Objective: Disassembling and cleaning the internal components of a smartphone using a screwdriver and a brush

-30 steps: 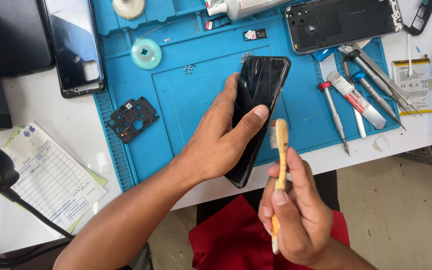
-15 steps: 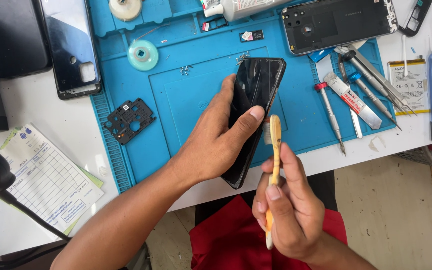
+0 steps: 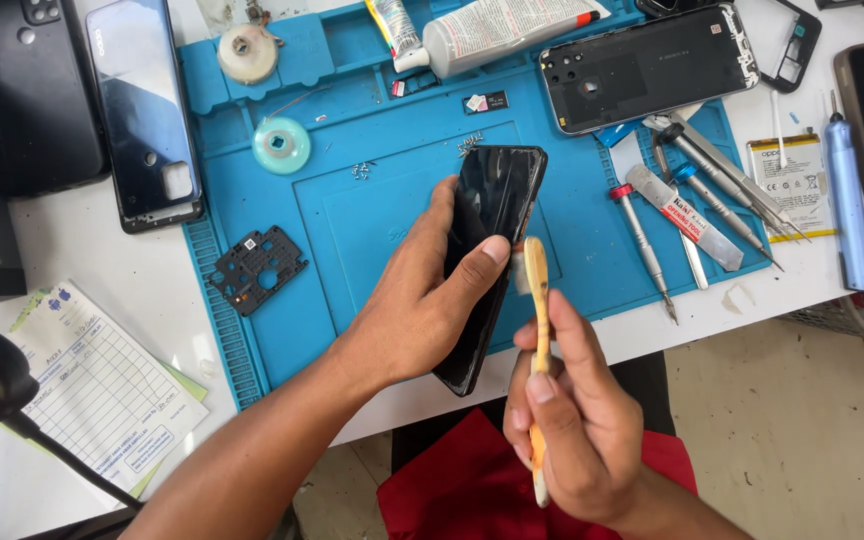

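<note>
- Left hand [image 3: 412, 310] is gripping a black phone [image 3: 487, 250], fingers wrapping its left edge, thumb pressing across the dark glass face.
- Phone is tilting, top end pointing up toward the far side, bottom end hanging past the table edge, held above the blue work mat [image 3: 372, 220] and not lying on it.
- Right hand [image 3: 572, 420] is closing around a yellowish toothbrush-like brush [image 3: 538, 340], holding it upright, thumb lying along the handle.
- Brush head is sitting just beside the phone's right edge, next to the left thumb tip; cannot tell if bristles are touching the phone.
- Black plastic frame piece [image 3: 257, 268] is lying on the mat's left side, well apart from both hands.
- Teal round spool [image 3: 281, 145] and a cream round spool [image 3: 247, 53] are sitting on the mat's upper left.
- Dark blue phone back cover [image 3: 142, 110] is lying off the mat on the left, on the white table [image 3: 102, 270].
- Open phone housing [image 3: 647, 68] is lying at the mat's upper right; white tube [image 3: 502, 25] is resting beside it.
- Screwdrivers and tweezers [image 3: 692, 190] are lying in a bunch on the mat's right side.
- Blue pen-shaped tool [image 3: 848, 210] is lying on the table at far right.
- Printed form paper [image 3: 102, 390] is lying at lower left.
- Red cloth [image 3: 452, 480] is showing below the table edge.
</note>
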